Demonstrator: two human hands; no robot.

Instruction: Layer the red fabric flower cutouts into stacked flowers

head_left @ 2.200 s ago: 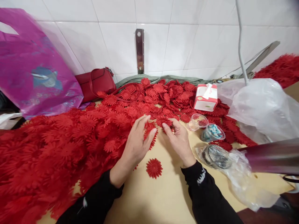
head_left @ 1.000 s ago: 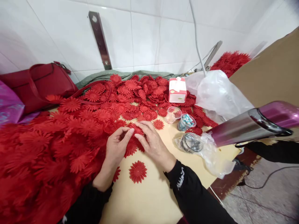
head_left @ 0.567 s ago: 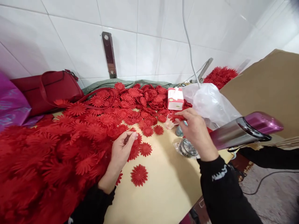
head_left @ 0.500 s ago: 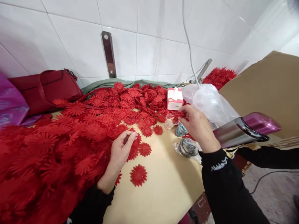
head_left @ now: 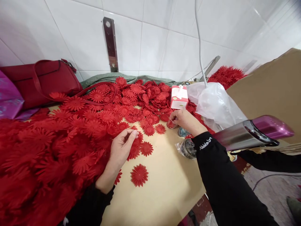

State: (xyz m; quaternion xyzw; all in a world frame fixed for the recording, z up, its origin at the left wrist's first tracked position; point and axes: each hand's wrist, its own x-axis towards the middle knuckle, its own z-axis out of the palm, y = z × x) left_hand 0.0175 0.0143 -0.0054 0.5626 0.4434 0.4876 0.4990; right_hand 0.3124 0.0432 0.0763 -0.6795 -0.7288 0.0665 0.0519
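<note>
A big heap of red fabric flowers [head_left: 70,135] covers the left and far side of the tan table [head_left: 164,185]. My left hand [head_left: 121,147] rests at the heap's near edge, thumb and forefinger touching, with nothing visible between them. My right hand [head_left: 185,121] reaches to a small clear plastic cup [head_left: 170,124] and pinches a red flower down into it. One single flower [head_left: 139,174] lies alone on the bare table near my left forearm.
A red handbag [head_left: 39,81] and a purple bag [head_left: 9,100] sit at the back left. A tissue box [head_left: 179,97], clear plastic bag [head_left: 216,103], plastic-wrapped round jar [head_left: 188,148] and purple-silver hair dryer [head_left: 251,133] crowd the right. A cardboard sheet [head_left: 270,88] stands at the far right.
Both hands were together at the heap's edge. My right hand then lifted a red flower, carried it right to the clear cup and lowered it in. My left hand stayed put.
</note>
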